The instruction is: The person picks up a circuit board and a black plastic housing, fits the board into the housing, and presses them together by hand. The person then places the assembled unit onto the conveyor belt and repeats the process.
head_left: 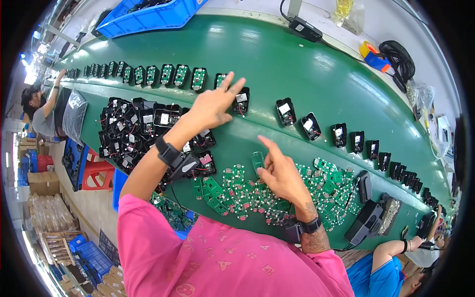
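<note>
My left hand (212, 108) reaches over the row of black housings with its fingers spread and nothing visible in its grasp. Its fingertips are close to a black housing (241, 101) with a white patch and wires inside, and partly cover a housing fitted with a green board (220, 79). Lower down, my right hand (283, 177) has its index finger stretched out. A green circuit board (257, 161) appears pinched between the thumb and the bent fingers, at the edge of a spread of loose circuit boards (326, 188).
Several black housings heap left (121, 128); others line the green table (282, 54) on both sides. A blue bin (148, 22) sits at the far edge. A dark boxy device (366, 222) stands right of the boards. Co-workers sit at far left (44, 111) and lower right (381, 262).
</note>
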The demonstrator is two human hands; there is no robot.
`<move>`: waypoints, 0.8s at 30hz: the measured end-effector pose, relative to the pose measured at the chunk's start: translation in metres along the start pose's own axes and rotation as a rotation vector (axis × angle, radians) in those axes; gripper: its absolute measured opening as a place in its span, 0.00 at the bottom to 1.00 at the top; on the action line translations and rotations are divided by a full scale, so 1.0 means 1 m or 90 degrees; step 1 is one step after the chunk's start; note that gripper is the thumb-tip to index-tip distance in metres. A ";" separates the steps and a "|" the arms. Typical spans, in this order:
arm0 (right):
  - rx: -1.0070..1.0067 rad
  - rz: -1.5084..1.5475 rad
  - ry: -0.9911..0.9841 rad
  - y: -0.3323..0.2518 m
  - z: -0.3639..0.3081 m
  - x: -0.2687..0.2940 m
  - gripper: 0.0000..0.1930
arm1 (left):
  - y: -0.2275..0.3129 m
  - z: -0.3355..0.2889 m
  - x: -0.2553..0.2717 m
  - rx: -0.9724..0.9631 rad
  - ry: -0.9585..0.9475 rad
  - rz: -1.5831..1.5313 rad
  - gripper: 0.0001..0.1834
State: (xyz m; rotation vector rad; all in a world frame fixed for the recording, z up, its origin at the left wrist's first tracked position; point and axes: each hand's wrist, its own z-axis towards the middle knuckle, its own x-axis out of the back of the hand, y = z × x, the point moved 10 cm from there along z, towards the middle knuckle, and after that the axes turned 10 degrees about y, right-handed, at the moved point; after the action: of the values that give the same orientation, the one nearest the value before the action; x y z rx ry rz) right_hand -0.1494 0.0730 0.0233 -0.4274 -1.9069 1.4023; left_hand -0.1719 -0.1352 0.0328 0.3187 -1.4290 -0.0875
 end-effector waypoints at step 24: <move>-0.099 0.073 0.151 0.040 -0.006 0.039 0.10 | -0.049 -0.010 0.005 0.309 0.048 -0.497 0.37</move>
State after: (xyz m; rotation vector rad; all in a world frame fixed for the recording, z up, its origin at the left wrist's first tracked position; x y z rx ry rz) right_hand -0.1782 0.1163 0.0009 -0.7548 -1.8248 1.2175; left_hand -0.1552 -0.1820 0.0233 1.2568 -1.1670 -0.3591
